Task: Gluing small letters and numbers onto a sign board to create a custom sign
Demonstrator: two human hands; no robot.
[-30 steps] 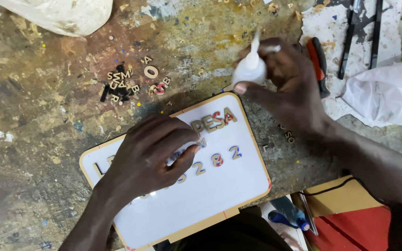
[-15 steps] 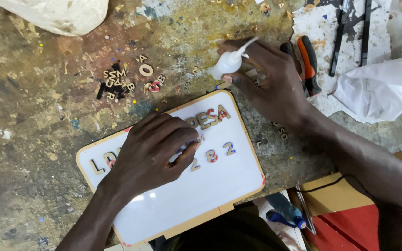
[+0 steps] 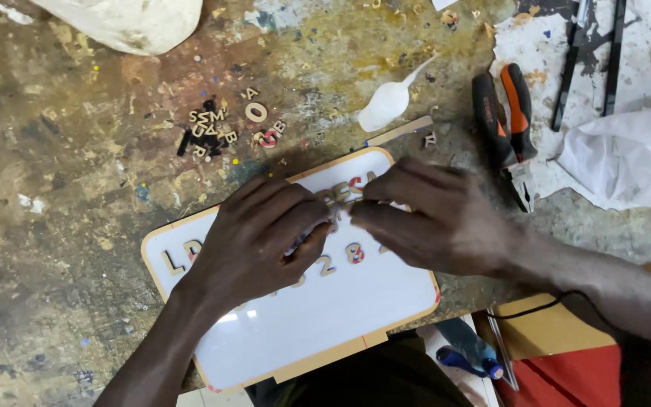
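A white board [image 3: 318, 316] with a wooden rim lies on the stained workbench, with small coloured wooden letters and numbers stuck on it. My left hand [image 3: 258, 237] rests flat on the board's middle, fingers spread over some letters. My right hand [image 3: 435, 218] lies over the board's upper right, fingertips at the row of red and tan letters [image 3: 344, 188]; whether it pinches one is hidden. A small white squeeze bottle [image 3: 386, 102] lies on the bench above the board, free of both hands.
A heap of loose wooden letters [image 3: 216, 128] sits at upper left of the board. Orange-and-black pliers [image 3: 506, 120] lie to the right, next to a crumpled white cloth [image 3: 627, 162]. A white sack [image 3: 129, 19] sits at the top left edge.
My right hand has put the white bottle down on the bench and come down onto the board's letters. The left hand stayed on the board.
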